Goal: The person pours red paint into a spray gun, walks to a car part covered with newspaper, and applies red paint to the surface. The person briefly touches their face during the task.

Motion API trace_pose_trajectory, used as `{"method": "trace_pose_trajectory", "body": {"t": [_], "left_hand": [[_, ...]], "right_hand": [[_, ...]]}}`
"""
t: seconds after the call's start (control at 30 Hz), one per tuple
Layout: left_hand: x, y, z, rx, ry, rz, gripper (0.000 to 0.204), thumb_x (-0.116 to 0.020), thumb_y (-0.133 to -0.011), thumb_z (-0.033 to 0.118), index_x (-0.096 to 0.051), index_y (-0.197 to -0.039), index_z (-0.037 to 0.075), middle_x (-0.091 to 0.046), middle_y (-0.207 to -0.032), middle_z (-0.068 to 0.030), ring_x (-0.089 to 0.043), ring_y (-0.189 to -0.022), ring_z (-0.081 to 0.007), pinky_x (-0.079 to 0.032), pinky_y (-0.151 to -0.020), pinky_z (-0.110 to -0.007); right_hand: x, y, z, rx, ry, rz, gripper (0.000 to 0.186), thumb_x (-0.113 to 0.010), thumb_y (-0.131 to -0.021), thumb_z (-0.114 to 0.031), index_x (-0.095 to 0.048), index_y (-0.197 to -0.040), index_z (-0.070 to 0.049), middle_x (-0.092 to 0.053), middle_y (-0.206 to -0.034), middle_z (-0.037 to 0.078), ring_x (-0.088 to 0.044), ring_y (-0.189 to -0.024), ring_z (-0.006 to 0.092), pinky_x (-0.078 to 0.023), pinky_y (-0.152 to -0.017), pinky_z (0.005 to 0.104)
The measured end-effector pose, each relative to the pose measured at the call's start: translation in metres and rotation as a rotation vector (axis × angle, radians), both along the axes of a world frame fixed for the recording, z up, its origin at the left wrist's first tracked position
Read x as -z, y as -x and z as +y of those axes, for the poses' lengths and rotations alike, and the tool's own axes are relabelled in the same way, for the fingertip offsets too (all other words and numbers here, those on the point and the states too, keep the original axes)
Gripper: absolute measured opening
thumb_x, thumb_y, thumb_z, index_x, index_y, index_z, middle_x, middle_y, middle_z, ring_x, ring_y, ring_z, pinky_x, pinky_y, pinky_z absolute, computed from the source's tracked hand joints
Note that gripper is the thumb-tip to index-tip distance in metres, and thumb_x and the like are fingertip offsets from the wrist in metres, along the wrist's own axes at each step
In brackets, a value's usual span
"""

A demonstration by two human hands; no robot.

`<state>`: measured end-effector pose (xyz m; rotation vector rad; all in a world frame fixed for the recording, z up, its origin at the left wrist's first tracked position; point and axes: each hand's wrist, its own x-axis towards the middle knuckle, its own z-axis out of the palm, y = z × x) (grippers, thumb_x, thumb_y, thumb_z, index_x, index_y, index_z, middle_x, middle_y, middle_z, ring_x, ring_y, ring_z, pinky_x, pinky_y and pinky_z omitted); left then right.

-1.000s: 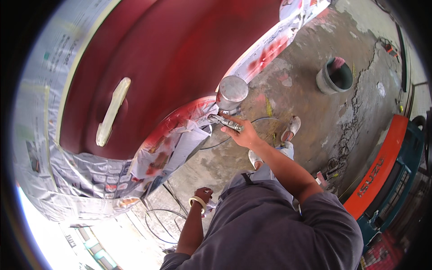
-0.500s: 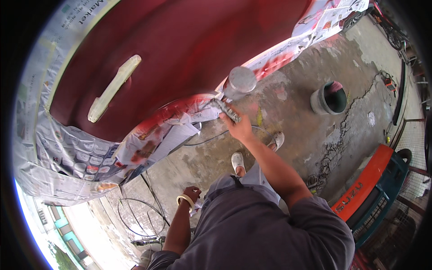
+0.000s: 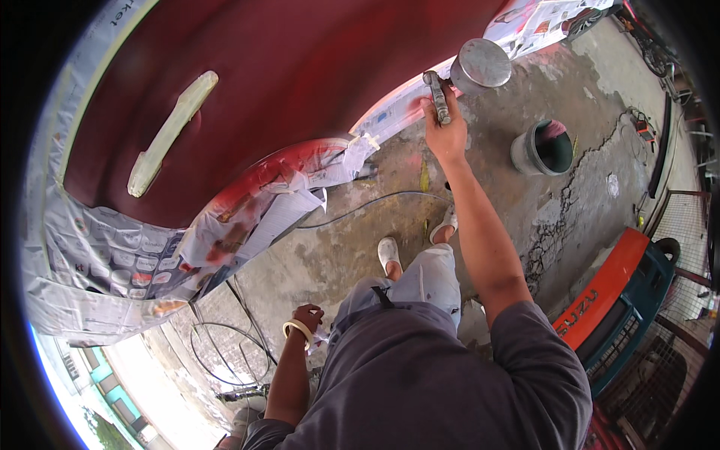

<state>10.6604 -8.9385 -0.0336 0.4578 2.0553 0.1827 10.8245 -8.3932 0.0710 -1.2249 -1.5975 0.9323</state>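
Observation:
My right hand (image 3: 447, 136) grips a paint spray gun (image 3: 437, 96), its round grey metal cup (image 3: 482, 66) beside the nozzle end. The gun is held close to the lower edge of a dark red vehicle panel (image 3: 300, 82), a short gap away. A pale taped-over door handle (image 3: 172, 133) runs slantwise on the panel. Taped newspaper (image 3: 139, 259) masks the panel's border, with red overspray near the curved edge. My left hand (image 3: 307, 316), with a cream bracelet (image 3: 298, 331) on the wrist, hangs by my left thigh. Its fingers are curled, and something whitish shows beside them.
A grey bucket (image 3: 529, 150) with a pinkish cloth over its rim stands on the cracked concrete floor (image 3: 487, 202). At the right lies an orange and dark green vehicle part (image 3: 607, 289). A thin hose (image 3: 352, 206) crosses near my feet; dark cables (image 3: 225, 360) loop at the lower left.
My right hand has carried the spray gun to the right and farther away along the panel's lower edge. My left hand has barely moved, still beside my thigh.

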Motion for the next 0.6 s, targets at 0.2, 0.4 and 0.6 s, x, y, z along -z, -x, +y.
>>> {"method": "trace_pose_trajectory", "body": {"t": [0.2, 0.4, 0.6], "left_hand": [[0.020, 0.003, -0.026, 0.029, -0.015, 0.015, 0.027, -0.073, -0.086, 0.023, -0.075, -0.103, 0.003, -0.075, -0.076, -0.0117, -0.073, -0.069, -0.0180, -0.058, -0.071, -0.032], [0.039, 0.006, -0.046, 0.038, -0.060, 0.002, 0.027, -0.074, -0.086, 0.023, -0.074, -0.104, 0.003, -0.075, -0.075, -0.0117, -0.073, -0.068, -0.0182, -0.058, -0.070, -0.032], [0.031, 0.000, -0.044, -0.038, -0.041, -0.019, 0.027, -0.073, -0.087, 0.023, -0.074, -0.105, 0.004, -0.076, -0.077, -0.0111, -0.074, -0.071, -0.0189, -0.058, -0.071, -0.033]], "right_hand": [[0.011, 0.013, -0.045, -0.202, -0.026, 0.151, 0.048, -0.074, -0.091, -0.038, -0.065, -0.127, -0.007, -0.073, -0.100, 0.020, -0.072, -0.100, 0.0346, -0.054, -0.082, 0.0389], [0.006, 0.033, -0.118, -0.320, 0.098, 0.098, 0.050, -0.074, -0.091, -0.039, -0.065, -0.128, -0.007, -0.074, -0.102, 0.020, -0.072, -0.104, 0.0327, -0.054, -0.083, 0.0388], [-0.001, 0.036, -0.154, -0.517, 0.106, 0.017, 0.049, -0.073, -0.091, -0.042, -0.067, -0.126, -0.008, -0.075, -0.094, 0.018, -0.074, -0.090, 0.0276, -0.056, -0.075, 0.0374]]}}
